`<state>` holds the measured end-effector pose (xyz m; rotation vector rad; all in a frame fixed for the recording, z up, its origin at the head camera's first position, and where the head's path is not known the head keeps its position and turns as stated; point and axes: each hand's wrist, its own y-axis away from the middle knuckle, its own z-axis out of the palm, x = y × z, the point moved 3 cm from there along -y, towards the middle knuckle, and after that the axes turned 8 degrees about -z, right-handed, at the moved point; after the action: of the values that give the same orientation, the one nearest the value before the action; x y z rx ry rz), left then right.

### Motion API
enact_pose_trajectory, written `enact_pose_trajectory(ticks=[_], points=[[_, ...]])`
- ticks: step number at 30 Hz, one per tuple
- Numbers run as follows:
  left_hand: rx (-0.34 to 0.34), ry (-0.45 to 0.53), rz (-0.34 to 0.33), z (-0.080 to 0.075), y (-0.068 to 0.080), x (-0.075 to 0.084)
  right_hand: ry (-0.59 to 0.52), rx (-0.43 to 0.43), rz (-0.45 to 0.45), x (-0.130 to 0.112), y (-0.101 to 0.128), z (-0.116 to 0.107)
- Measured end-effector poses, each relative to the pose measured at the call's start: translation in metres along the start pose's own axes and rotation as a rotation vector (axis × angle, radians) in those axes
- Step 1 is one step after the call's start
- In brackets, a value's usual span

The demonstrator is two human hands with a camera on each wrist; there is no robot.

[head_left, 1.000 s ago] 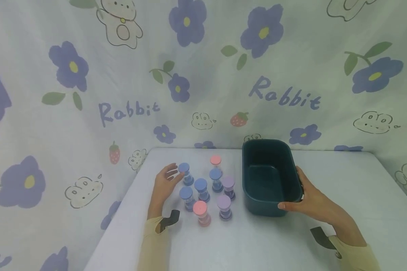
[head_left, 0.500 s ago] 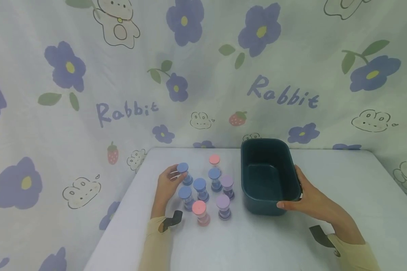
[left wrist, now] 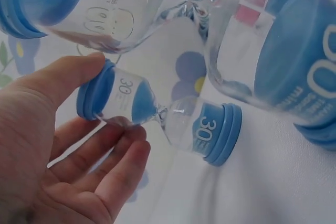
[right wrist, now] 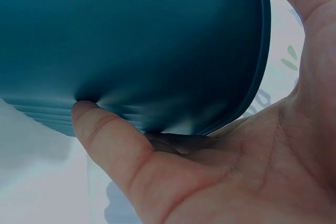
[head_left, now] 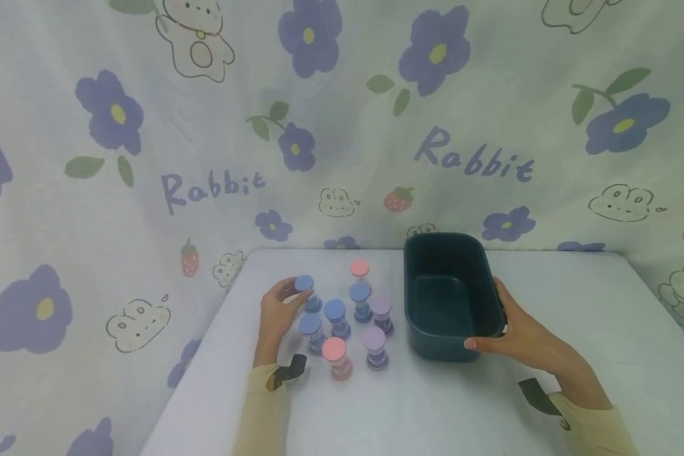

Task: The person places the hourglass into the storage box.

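Note:
My left hand (head_left: 277, 310) holds the blue hourglass (head_left: 310, 296) at the back left of the group. In the left wrist view the thumb presses the cap of that hourglass (left wrist: 142, 100) and the fingers curl along its glass. A larger-looking blue hourglass (left wrist: 294, 40) fills the top of that view. My right hand (head_left: 527, 335) grips the near right corner of a dark teal plastic bin (head_left: 441, 347). In the right wrist view its fingers (right wrist: 105, 135) press the wall of the bin (right wrist: 131, 35). No hourglass shows inside the bin.
Other hourglasses stand upright left of the bin: several blue ones (head_left: 338, 320), a purple pair (head_left: 375, 348) and a pink pair (head_left: 337, 359). A white cloth covers the table (head_left: 410, 411). A curtain (head_left: 342, 126) with flowers and rabbits hangs behind.
My left thumb and fingers have closed on the back-left blue hourglass, which has shifted slightly left and leans a little. The right hand and the bin hold their place.

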<state>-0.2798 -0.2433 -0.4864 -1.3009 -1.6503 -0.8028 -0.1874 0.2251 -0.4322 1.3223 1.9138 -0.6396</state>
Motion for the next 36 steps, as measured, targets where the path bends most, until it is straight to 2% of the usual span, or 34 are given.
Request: enact_pose_trajectory(ticks=[9,14,20,31,36], points=[[0.045,0.01,0.026,-0.005,0.001,0.001,-0.002,0.003,0.001,-0.001,0.001,0.001],[0.061,-0.003,0.037,-0.006,0.003,0.006,0.01,0.007,-0.003,0.001,0.001,0.001],[0.077,0.028,0.046,-0.012,0.006,0.012,0.016,0.006,0.0,0.002,0.002,0.0],[0.108,0.059,0.07,-0.024,0.013,0.035,-0.022,0.006,-0.035,0.001,0.0,-0.001],[0.094,0.093,0.07,-0.025,0.019,0.049,-0.028,0.007,-0.024,0.003,0.0,0.001]])
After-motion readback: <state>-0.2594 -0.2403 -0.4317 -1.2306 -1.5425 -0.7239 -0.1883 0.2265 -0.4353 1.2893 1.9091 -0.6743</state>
